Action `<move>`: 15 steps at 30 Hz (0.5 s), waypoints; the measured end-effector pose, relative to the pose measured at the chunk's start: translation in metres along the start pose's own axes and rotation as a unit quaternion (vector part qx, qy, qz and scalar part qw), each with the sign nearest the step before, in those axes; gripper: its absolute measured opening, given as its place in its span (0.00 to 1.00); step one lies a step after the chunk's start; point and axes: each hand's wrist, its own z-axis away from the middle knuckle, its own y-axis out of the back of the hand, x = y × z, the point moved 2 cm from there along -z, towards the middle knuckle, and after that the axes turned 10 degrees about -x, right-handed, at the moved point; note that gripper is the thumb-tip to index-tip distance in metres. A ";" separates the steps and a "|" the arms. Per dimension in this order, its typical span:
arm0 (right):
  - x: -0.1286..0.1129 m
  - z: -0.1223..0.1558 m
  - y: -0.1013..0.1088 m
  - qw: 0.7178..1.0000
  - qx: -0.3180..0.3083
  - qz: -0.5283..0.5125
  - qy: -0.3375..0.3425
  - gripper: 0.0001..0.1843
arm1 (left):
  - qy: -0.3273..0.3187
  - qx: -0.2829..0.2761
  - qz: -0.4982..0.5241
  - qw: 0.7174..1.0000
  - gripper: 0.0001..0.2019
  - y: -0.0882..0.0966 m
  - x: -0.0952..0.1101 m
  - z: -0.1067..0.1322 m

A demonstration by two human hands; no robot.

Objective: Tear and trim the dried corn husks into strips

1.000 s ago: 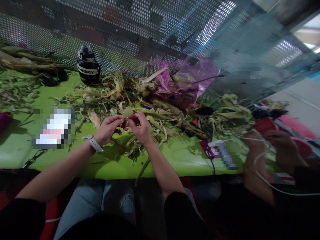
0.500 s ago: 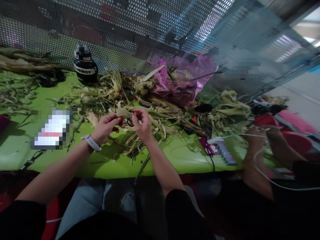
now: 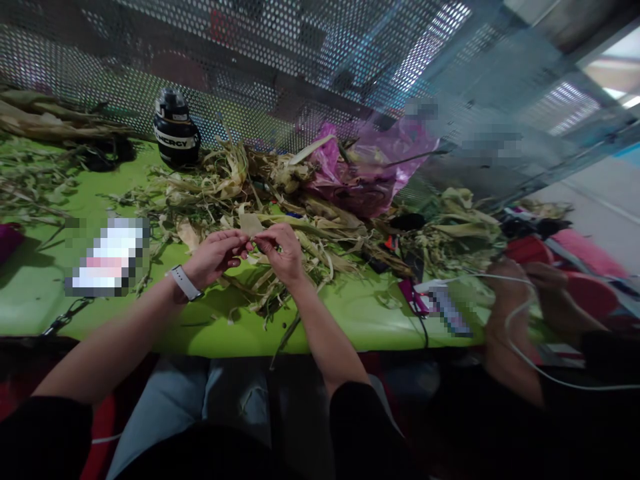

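Observation:
My left hand (image 3: 216,255), with a white watch at the wrist, and my right hand (image 3: 284,251) meet above the green table (image 3: 350,313). Both pinch a pale strip of dried corn husk (image 3: 250,225) between thumb and fingers, its free end sticking up between them. Just behind my hands lies a loose heap of dried husks and leaves (image 3: 280,193).
A black jar with a lid (image 3: 175,132) stands at the back by the perforated metal screen (image 3: 250,60). A pink plastic bag (image 3: 370,167) lies among husks. At right, another person's hands (image 3: 520,293) work with a white cable. More husks lie at far left (image 3: 35,120).
My hands have drawn closer together on the husk strip and dropped slightly; the other person's hands at right shifted a little.

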 end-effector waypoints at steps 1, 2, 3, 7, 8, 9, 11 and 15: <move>-0.002 0.000 0.000 1.000 0.000 0.005 -0.008 0.08 | -0.002 0.005 -0.007 1.000 0.08 0.000 0.000 0.000; -0.003 0.000 -0.001 1.000 0.001 0.009 -0.017 0.09 | -0.006 0.010 -0.017 1.000 0.08 -0.001 -0.001 0.000; -0.004 0.000 -0.001 1.000 0.003 0.009 -0.026 0.10 | -0.010 0.014 -0.027 0.999 0.09 -0.001 -0.002 0.000; -0.007 0.001 -0.003 0.998 0.015 -0.005 -0.056 0.11 | -0.042 0.014 -0.082 0.996 0.10 -0.005 -0.002 0.001; -0.007 0.002 -0.004 0.998 0.016 -0.014 -0.061 0.11 | -0.052 0.014 -0.100 0.994 0.11 -0.005 -0.002 0.002; -0.006 0.002 -0.004 0.997 0.018 -0.023 -0.067 0.11 | -0.060 0.013 -0.121 0.991 0.11 -0.006 -0.002 0.003; -0.005 0.003 -0.006 0.996 0.018 -0.038 -0.084 0.11 | -0.074 0.007 -0.164 0.984 0.11 -0.008 -0.002 0.004; 0.000 0.006 -0.010 0.992 0.026 -0.064 -0.101 0.13 | -0.097 -0.004 -0.223 0.970 0.11 -0.010 -0.001 0.004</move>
